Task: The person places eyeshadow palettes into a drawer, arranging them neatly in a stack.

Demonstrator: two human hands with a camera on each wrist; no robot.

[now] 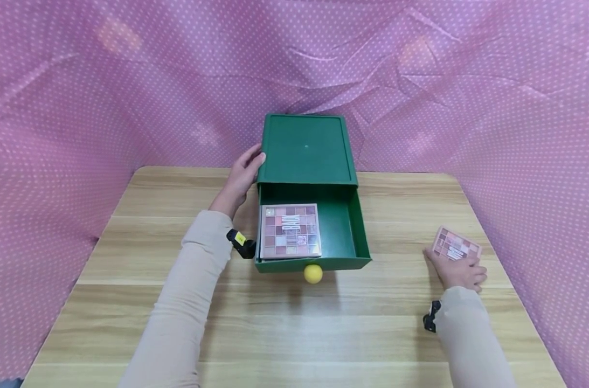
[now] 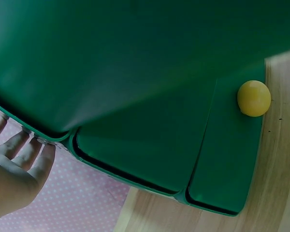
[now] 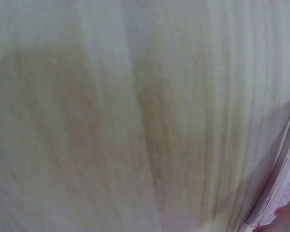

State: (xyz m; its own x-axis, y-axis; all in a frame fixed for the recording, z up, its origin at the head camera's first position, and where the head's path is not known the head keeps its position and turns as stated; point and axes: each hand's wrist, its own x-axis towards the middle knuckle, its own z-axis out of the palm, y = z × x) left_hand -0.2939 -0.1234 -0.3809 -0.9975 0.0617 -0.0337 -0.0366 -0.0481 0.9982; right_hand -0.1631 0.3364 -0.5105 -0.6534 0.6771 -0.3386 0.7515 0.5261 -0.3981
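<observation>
A green box (image 1: 306,148) has its green drawer (image 1: 337,229) pulled out toward me, with a round yellow knob (image 1: 313,274) on the front. An eyeshadow palette (image 1: 290,231) with a pink grid cover lies in the drawer's left part; an edge beneath it hints at something under it. My left hand (image 1: 241,178) rests against the box's left side, its fingers (image 2: 17,145) extended along the edge in the left wrist view. At the table's right, my right hand (image 1: 459,272) grips a second eyeshadow palette (image 1: 455,245) by its edges; the right wrist view catches only its rim (image 3: 275,179).
The wooden table (image 1: 294,334) carries the box near its back edge. Pink dotted cloth (image 1: 202,81) hangs behind the table and along both sides. Black wrist cameras (image 1: 241,243) sit on both forearms, the left one close to the drawer's side.
</observation>
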